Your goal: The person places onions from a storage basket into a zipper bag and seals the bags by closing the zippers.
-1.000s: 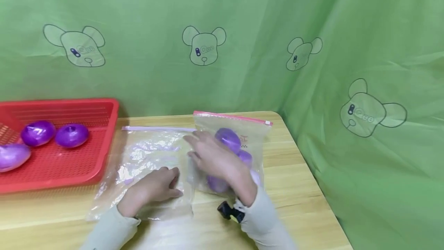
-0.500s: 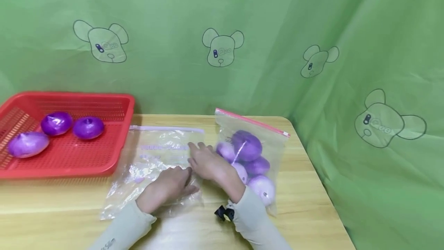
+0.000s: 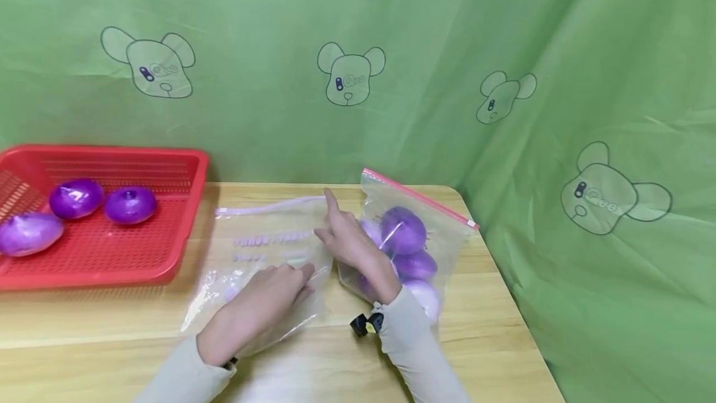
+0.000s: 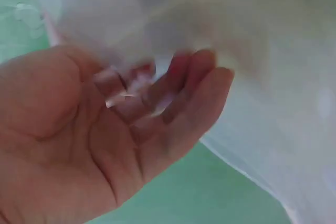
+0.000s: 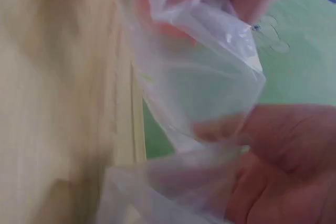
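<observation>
A clear zip bag (image 3: 263, 229) with a pale lilac zip strip lies on the table, its right side raised. My left hand (image 3: 268, 300) grips the bag's right side with curled fingers; in the left wrist view, plastic covers part of those fingers (image 4: 178, 103). Near the strip's right end is my right hand (image 3: 349, 238), its index finger straight and its thumb apart. The right wrist view shows its thumb (image 5: 220, 127) against the creased plastic (image 5: 210, 82). Right of the hands lies a second zip bag (image 3: 447, 254) with a pink strip, filled with several purple and pale onions (image 3: 404, 229).
A red plastic basket (image 3: 192, 216) stands at the left with three purple onions (image 3: 130, 205) in it. The wooden table (image 3: 481, 328) ends at the right along a green curtain (image 3: 621, 303). A small black device (image 3: 366, 324) sits at the right wrist.
The right hand has moved off the filled bag to the clear bag's right corner, index finger stretching out. The clear bag's right side has risen, and the filled bag now lies more turned.
</observation>
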Available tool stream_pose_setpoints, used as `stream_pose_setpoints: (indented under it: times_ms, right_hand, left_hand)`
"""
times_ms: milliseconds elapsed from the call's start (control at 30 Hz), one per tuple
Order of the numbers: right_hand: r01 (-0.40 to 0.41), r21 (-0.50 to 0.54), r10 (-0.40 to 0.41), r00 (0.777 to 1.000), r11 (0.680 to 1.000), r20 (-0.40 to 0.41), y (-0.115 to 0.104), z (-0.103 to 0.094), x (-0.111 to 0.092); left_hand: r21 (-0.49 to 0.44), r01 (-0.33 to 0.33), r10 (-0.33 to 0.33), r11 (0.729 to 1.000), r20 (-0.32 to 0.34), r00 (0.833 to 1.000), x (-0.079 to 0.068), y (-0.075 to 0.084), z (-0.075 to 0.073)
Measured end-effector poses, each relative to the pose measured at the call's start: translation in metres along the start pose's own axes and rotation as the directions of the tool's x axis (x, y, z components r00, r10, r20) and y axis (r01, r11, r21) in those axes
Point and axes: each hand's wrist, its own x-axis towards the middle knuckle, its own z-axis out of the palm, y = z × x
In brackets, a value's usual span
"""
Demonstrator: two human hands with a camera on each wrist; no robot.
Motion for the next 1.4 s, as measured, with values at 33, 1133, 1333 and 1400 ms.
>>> stream_pose_setpoints:
  times_ms: [33, 1133, 1333, 1400]
  right_hand:
    - [0.042, 0.059, -0.040, 0.999, 0.997, -0.032, 0.000, -0.002, 0.001]
    - [0.698, -0.144, -0.712, 0.696, 0.702, -0.098, -0.093, -0.054, -0.093]
    - [0.566, -0.167, -0.590, 0.765, 0.807, -0.257, -0.101, -0.056, -0.098]
    - [0.557, -0.176, -0.584, 0.763, 0.812, -0.277, -0.103, -0.056, -0.100]
  left_hand:
    - [-0.034, 0.015, -0.013, 0.999, 0.033, 0.999, -0.002, 0.001, -0.005]
    - [-0.687, -0.340, -0.205, 0.642, -0.581, 0.788, -0.037, -0.004, -0.102]
    - [-0.469, -0.393, -0.039, 0.791, -0.680, 0.733, -0.035, 0.021, -0.087]
    - [-0.395, -0.437, 0.048, 0.808, -0.695, 0.718, -0.036, 0.025, -0.083]
